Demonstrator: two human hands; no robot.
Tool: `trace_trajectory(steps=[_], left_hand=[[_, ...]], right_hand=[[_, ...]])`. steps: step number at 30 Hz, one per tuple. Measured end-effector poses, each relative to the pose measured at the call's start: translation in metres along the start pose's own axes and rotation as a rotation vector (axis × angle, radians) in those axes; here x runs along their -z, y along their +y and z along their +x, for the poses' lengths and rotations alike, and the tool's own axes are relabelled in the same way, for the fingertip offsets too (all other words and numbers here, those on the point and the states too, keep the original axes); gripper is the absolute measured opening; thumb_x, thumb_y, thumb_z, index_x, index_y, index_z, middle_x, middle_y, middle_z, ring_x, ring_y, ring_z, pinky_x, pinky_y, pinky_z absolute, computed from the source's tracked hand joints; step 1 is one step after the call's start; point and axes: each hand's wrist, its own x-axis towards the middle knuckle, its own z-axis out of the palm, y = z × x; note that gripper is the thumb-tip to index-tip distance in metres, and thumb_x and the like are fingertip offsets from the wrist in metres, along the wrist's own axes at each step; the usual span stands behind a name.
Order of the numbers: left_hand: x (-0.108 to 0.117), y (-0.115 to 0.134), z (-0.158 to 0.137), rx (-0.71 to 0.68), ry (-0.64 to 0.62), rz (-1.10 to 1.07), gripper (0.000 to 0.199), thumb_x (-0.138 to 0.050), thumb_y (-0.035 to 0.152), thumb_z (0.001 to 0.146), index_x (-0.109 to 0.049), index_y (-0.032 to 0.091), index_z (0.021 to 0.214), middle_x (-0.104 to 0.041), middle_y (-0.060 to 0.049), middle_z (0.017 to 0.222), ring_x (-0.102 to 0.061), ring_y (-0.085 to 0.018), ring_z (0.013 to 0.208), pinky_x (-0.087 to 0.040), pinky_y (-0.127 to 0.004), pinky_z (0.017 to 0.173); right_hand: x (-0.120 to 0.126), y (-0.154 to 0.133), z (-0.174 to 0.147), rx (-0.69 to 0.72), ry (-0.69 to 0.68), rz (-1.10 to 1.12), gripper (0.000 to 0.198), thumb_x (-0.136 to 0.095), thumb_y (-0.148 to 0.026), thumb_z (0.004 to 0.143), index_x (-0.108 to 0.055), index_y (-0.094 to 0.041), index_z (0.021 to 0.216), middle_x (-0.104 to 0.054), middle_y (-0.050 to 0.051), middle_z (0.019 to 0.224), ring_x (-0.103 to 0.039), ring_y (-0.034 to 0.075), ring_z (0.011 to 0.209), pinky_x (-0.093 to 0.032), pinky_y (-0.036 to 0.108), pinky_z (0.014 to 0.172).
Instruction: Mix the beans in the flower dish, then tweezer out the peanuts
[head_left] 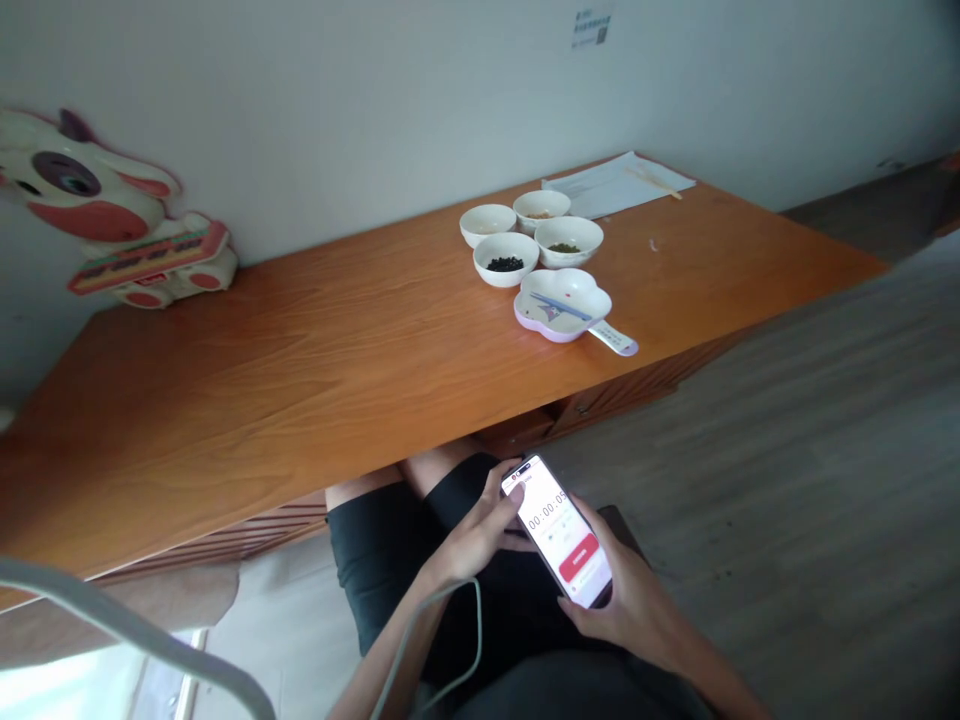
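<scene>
A smartphone [562,530] with a lit screen is held above my lap; it shows a timer at 00:00:05 and a red button. My left hand [484,525] grips the phone's upper left side, its thumb over the screen. Around the lower right part wraps my right hand [619,585]. Beyond the phone, on the table, stands a flower-shaped bowl [529,315] with a handle, and a pair of short blue sticks lies in it. Behind it sit white bowls: one with black beans [505,264], one with green grains [564,248], and others [487,225] whose contents are hard to make out.
The wooden table [337,350] runs along the wall. Paper sheets [600,190] with a thin wooden stick [664,187] lie at its far right. A cow-shaped toy keyboard [150,265] stands at the back left. A pale cable [150,640] crosses the lower left.
</scene>
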Motion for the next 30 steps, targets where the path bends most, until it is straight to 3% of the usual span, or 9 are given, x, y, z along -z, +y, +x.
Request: trace_trajectory(steps=[3,8,16,20,24,27,30], left_hand=[[0.001,-0.002,0.006,0.022,0.041,-0.123,0.077,-0.051,0.083,0.094,-0.043,0.026,0.143,-0.058,-0.019,0.148,-0.069,-0.039,0.124,-0.055,-0.065,0.100],[0.008,-0.002,0.015,0.046,0.002,-0.272,0.072,-0.045,0.084,0.095,-0.049,0.028,0.139,-0.064,-0.016,0.146,-0.071,-0.040,0.121,-0.049,-0.066,0.102],[0.020,0.002,0.032,0.046,0.022,-0.432,0.061,-0.055,0.075,0.094,-0.052,0.028,0.134,-0.057,-0.013,0.154,-0.060,-0.041,0.136,-0.048,-0.064,0.104],[0.023,0.000,0.039,0.038,0.016,-0.447,0.066,-0.055,0.073,0.093,-0.052,0.029,0.142,-0.057,-0.015,0.156,-0.062,-0.039,0.136,-0.045,-0.063,0.111],[0.027,-0.011,0.033,-0.019,0.127,-0.288,0.078,-0.067,0.061,0.092,-0.038,0.034,0.159,-0.046,-0.015,0.167,-0.054,-0.033,0.148,-0.042,-0.061,0.119],[0.031,-0.009,0.010,-0.087,0.172,-0.028,0.081,-0.067,0.062,0.095,-0.038,0.029,0.163,-0.042,-0.020,0.169,-0.054,-0.035,0.149,-0.044,-0.061,0.120],[0.038,0.004,-0.024,-0.107,0.206,0.371,0.055,-0.059,0.059,0.102,-0.059,0.030,0.149,-0.065,-0.014,0.151,-0.063,-0.031,0.139,-0.047,-0.055,0.122]], right_hand=[[-0.003,0.007,0.005,-0.006,0.014,-0.046,0.112,-0.077,-0.030,0.074,-0.019,-0.027,0.170,-0.060,0.017,0.155,-0.062,0.034,0.139,-0.052,0.052,0.112],[-0.011,0.010,0.011,0.008,0.044,-0.082,0.111,-0.076,-0.034,0.079,-0.013,-0.029,0.171,-0.057,0.016,0.158,-0.060,0.032,0.141,-0.053,0.051,0.112],[-0.002,0.012,0.034,-0.016,0.014,-0.089,0.107,-0.076,-0.034,0.079,-0.019,-0.031,0.169,-0.051,0.015,0.163,-0.058,0.032,0.144,-0.051,0.052,0.114],[-0.011,0.027,0.055,0.036,0.053,0.006,0.101,-0.076,-0.038,0.081,-0.024,-0.026,0.166,-0.052,0.017,0.162,-0.055,0.032,0.147,-0.046,0.056,0.118],[-0.028,0.036,0.111,0.041,0.154,0.080,0.081,-0.069,-0.043,0.085,-0.039,-0.023,0.158,-0.076,0.012,0.127,-0.076,0.030,0.110,-0.063,0.051,0.094],[-0.034,0.024,0.167,0.068,0.215,0.001,0.059,-0.066,-0.047,0.091,-0.055,-0.028,0.146,-0.076,0.006,0.119,-0.075,0.031,0.109,-0.063,0.053,0.093],[-0.032,-0.011,0.188,0.090,0.280,-0.120,0.042,-0.069,-0.048,0.094,-0.067,-0.024,0.129,-0.074,0.006,0.111,-0.073,0.033,0.108,-0.062,0.053,0.090]])
